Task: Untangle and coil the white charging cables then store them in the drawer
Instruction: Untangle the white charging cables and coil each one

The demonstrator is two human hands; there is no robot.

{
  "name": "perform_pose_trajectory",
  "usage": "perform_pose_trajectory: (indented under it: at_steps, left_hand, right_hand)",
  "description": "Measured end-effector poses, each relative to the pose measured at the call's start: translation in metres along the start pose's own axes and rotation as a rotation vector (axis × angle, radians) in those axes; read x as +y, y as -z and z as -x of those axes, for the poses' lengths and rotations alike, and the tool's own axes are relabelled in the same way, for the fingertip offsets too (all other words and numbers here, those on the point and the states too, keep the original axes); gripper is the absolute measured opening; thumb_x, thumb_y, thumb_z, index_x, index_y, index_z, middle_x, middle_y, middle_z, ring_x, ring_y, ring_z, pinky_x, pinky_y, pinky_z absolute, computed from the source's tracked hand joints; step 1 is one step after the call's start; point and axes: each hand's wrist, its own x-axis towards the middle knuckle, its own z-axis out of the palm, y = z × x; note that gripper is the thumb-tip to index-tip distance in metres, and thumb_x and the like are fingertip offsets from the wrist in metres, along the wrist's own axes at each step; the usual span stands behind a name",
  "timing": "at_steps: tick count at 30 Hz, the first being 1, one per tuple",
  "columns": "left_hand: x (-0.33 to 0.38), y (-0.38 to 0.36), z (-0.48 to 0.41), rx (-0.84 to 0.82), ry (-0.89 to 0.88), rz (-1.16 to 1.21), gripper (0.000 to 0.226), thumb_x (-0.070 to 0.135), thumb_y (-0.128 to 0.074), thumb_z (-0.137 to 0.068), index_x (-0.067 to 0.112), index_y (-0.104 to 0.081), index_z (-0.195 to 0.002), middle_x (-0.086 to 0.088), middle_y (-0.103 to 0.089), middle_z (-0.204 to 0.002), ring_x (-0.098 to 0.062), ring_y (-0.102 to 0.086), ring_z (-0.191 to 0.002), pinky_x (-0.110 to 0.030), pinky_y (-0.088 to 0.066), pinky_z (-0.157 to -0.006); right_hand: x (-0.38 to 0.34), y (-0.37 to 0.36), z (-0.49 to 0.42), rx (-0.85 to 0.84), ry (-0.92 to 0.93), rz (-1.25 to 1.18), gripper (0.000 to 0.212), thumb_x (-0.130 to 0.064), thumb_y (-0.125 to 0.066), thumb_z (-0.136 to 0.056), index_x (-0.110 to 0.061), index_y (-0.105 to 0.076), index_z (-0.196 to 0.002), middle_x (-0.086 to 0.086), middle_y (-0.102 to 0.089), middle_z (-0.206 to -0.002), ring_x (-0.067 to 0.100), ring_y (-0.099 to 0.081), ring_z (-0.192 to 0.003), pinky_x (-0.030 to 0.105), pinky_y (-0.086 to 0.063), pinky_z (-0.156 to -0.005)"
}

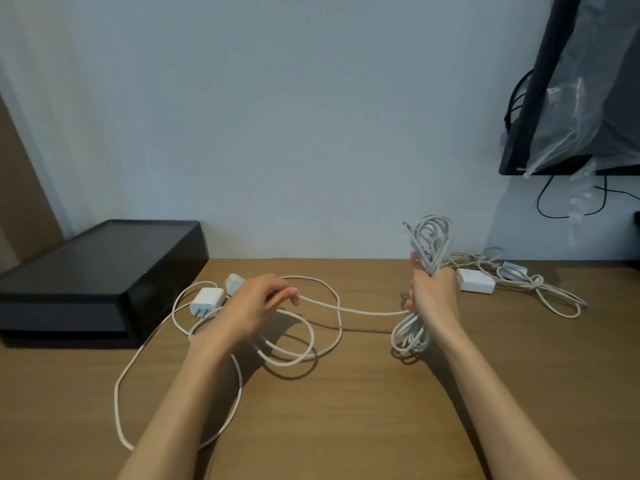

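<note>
Head: coil (429,237) (right hand (433,289)) above desk (346,427)

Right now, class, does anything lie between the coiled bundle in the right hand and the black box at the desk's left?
Yes. The left hand, pinching the loose cable, plus that cable's loops and two white chargers on the desk, lie between the coiled bundle and the black box.

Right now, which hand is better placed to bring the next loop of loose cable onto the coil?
The left hand: it pinches the loose cable that runs to the coil. The right hand is full, gripping that coil upright.
</note>
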Motion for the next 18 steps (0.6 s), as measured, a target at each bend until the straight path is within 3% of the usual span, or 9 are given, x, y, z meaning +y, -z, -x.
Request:
perform_pose_trajectory:
  at_steps: [4,7,10,12,15,18]
  left_hand:
    - [0.016,-0.015,-0.004,0.067,-0.142,-0.082,0.022,0.03,-0.054,-0.093,0.021,-0.072,-0.085,0.008,-0.053,-0.08,0.0,-0.048,-0.075,-0.016,-0.035,-0.065]
    - [0.027,-0.027,-0.007,0.086,-0.237,-0.079,0.021,0.03,-0.054,-0.094,0.016,-0.068,-0.085,0.013,-0.048,-0.078,0.004,-0.044,-0.075,-0.015,-0.031,-0.065]
    - [0.035,-0.028,-0.008,0.173,-0.21,0.053,0.01,0.022,-0.053,-0.095,0.013,-0.055,-0.092,0.008,-0.051,-0.079,-0.002,-0.046,-0.072,-0.013,-0.035,-0.067]
    - [0.04,-0.028,-0.005,0.165,-0.175,0.158,0.007,0.02,-0.048,-0.097,0.014,-0.046,-0.097,0.006,-0.051,-0.078,-0.001,-0.047,-0.068,-0.013,-0.036,-0.063]
    - [0.047,-0.031,-0.002,0.09,-0.169,0.209,0.008,0.02,-0.043,-0.099,0.019,-0.037,-0.104,0.007,-0.049,-0.083,0.003,-0.046,-0.07,-0.012,-0.038,-0.065]
    - [0.048,-0.031,-0.002,0.06,-0.19,0.269,0.013,0.019,-0.043,-0.098,0.027,-0.033,-0.101,0.002,-0.052,-0.089,-0.005,-0.051,-0.076,-0.019,-0.044,-0.069]
  right_hand:
    - [-0.002,0.001,0.004,-0.273,-0.085,-0.177,0.023,-0.026,-0.054,-0.096,-0.01,-0.054,-0.08,-0.003,-0.04,-0.048,0.009,-0.034,-0.036,0.019,-0.031,-0.035]
    - [-0.005,-0.006,0.013,-0.497,-0.112,-0.183,0.024,-0.024,-0.053,-0.097,0.0,-0.058,-0.094,0.0,-0.059,-0.053,0.009,-0.045,-0.039,0.018,-0.039,-0.036]
    - [-0.005,-0.015,0.019,-0.585,-0.249,-0.236,0.025,-0.023,-0.052,-0.097,0.0,-0.055,-0.107,0.015,-0.074,-0.086,0.018,-0.066,-0.063,0.025,-0.058,-0.056]
    - [-0.005,-0.019,0.022,-0.654,-0.359,-0.291,0.032,-0.022,-0.053,-0.097,0.003,-0.051,-0.116,0.021,-0.072,-0.096,0.027,-0.072,-0.084,0.034,-0.059,-0.076]
    - [-0.006,-0.023,0.029,-0.705,-0.432,-0.322,0.03,-0.018,-0.054,-0.097,0.006,-0.051,-0.114,0.026,-0.071,-0.094,0.031,-0.072,-0.084,0.036,-0.06,-0.075]
    - [-0.005,-0.024,0.031,-0.723,-0.412,-0.257,0.026,-0.02,-0.055,-0.096,0.003,-0.054,-0.108,0.025,-0.071,-0.094,0.032,-0.072,-0.084,0.038,-0.059,-0.078]
